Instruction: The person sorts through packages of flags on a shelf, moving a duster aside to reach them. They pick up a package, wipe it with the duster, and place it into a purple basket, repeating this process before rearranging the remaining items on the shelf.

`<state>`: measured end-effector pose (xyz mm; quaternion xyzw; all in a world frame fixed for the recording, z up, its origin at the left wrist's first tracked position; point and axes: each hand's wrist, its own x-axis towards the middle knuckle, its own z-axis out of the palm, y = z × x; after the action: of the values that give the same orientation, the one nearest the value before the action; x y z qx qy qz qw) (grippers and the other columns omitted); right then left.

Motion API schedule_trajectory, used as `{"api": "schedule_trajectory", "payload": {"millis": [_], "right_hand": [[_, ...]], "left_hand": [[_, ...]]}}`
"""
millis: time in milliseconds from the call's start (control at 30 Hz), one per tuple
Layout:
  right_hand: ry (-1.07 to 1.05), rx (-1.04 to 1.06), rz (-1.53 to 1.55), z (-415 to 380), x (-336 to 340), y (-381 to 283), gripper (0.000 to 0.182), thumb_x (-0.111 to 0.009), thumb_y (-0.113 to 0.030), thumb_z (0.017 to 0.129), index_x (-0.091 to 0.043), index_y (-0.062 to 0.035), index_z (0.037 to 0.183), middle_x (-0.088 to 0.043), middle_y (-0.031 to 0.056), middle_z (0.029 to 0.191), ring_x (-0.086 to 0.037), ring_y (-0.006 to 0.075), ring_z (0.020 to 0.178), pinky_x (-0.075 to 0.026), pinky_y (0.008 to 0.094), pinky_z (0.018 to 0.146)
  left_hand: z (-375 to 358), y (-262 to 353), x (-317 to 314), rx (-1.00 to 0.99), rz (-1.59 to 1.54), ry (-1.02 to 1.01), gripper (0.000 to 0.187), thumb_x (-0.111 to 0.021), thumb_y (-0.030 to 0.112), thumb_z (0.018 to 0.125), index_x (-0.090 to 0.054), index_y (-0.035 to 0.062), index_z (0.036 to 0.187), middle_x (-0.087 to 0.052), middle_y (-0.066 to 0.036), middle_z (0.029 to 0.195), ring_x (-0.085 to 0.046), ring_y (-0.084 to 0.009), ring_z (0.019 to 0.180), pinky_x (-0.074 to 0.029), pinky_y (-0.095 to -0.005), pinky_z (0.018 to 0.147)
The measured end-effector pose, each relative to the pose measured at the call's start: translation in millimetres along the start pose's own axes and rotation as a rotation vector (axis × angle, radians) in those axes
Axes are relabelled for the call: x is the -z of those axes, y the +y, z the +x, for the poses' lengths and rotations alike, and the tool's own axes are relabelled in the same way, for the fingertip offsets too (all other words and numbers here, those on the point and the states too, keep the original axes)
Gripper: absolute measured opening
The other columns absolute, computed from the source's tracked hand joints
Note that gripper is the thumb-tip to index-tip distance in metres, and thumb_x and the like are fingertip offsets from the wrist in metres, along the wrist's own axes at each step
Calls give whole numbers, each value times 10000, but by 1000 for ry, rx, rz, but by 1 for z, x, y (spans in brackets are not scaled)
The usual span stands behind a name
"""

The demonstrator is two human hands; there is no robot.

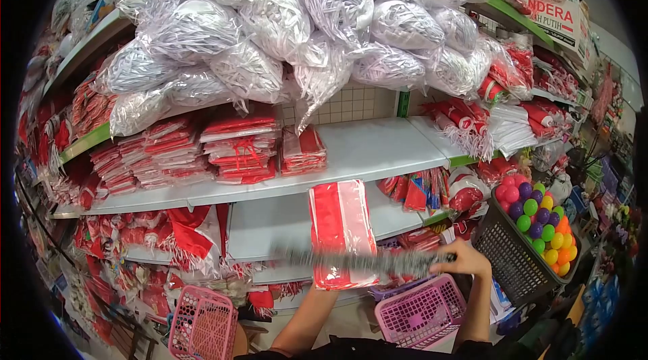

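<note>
A stack of flat red and white cloth packets in clear plastic [343, 225] is held up in front of the shelves. My left forearm rises to its lower edge, and my left hand is hidden behind the stack. On the right, my right hand [464, 257] is closed around the end of a long grey-black duster-like thing [378, 263], blurred by motion. This thing stretches leftward across the lower part of the packets.
Folded red and white packets [239, 147] lie on the white shelf [378, 147], below bags of white strips [196, 29]. Pink baskets [202, 323] stand low down. A dark basket [516, 259] with colourful balls [540, 218] is at the right.
</note>
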<state>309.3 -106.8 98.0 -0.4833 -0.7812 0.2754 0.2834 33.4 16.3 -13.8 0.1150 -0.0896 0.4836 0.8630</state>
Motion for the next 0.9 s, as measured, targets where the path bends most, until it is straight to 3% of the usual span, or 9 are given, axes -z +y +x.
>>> {"api": "schedule_trajectory", "payload": {"millis": [167, 267, 300, 400, 567, 667, 733, 800, 900], "right_hand": [[357, -261, -40, 14, -1, 8, 298, -735, -249, 755, -679, 4, 901, -670, 141, 822, -624, 198, 768, -466, 317, 741], [-100, -94, 47, 12, 6, 6, 317, -697, -277, 791, -667, 17, 903, -656, 141, 782, -593, 184, 714, -460, 313, 706], [-46, 43, -46, 16, 6, -2, 297, -691, -265, 797, -665, 16, 891, -640, 126, 748, -564, 186, 676, -450, 304, 676], [291, -175, -95, 26, 5, 26, 290, -731, -223, 759, -670, 13, 916, -648, 127, 779, -596, 199, 734, -453, 308, 717], [-77, -66, 15, 28, 21, 31, 351, -769, -202, 721, -667, 31, 962, -657, 119, 843, -578, 159, 845, -440, 311, 806], [263, -209, 43, 59, 33, 52, 305, -693, -276, 788, -674, 22, 851, -658, 148, 815, -627, 228, 740, -466, 357, 675], [541, -385, -320, 102, 33, 54, 322, -613, -307, 823, -663, 1, 902, -655, 163, 791, -633, 316, 691, -478, 413, 633], [753, -261, -692, 153, 23, 95, 411, -567, -280, 819, -579, 0, 1120, -656, 182, 851, -627, 380, 742, -497, 449, 678], [654, -434, -762, 229, 14, 124, 576, -572, -183, 775, -415, 11, 1293, -605, 194, 1011, -618, 404, 833, -499, 482, 741]], "left_hand": [[5, -1, 3, 10, -1, 17, 434, -419, 374, 938, -504, 53, 1217, -590, -157, 1139, -587, -312, 1023, -502, -488, 868], [9, 0, 4, 6, 0, 18, 435, -421, 374, 937, -504, 52, 1218, -589, -157, 1139, -588, -313, 1021, -502, -489, 868], [9, 0, 4, 8, 2, 18, 435, -421, 373, 936, -504, 52, 1218, -589, -157, 1139, -588, -313, 1020, -502, -489, 868], [11, 3, 4, 6, 2, 24, 436, -422, 373, 935, -503, 52, 1219, -589, -157, 1140, -588, -314, 1018, -502, -490, 867], [13, 16, -2, -37, 28, 28, 437, -425, 372, 934, -503, 51, 1220, -589, -156, 1140, -589, -315, 1015, -502, -492, 867], [8, 22, -3, -49, 39, 38, 438, -426, 371, 933, -503, 50, 1221, -588, -156, 1141, -590, -316, 1014, -502, -492, 867], [4, 24, -2, -64, 43, 48, 438, -427, 370, 932, -503, 50, 1221, -588, -156, 1141, -590, -317, 1012, -502, -493, 867], [3, 26, -2, -74, 48, 53, 439, -428, 370, 931, -502, 49, 1221, -588, -156, 1141, -591, -317, 1011, -502, -494, 867], [6, 28, -3, -90, 61, 50, 440, -430, 369, 930, -502, 49, 1222, -588, -156, 1142, -591, -318, 1009, -502, -495, 867]]}}
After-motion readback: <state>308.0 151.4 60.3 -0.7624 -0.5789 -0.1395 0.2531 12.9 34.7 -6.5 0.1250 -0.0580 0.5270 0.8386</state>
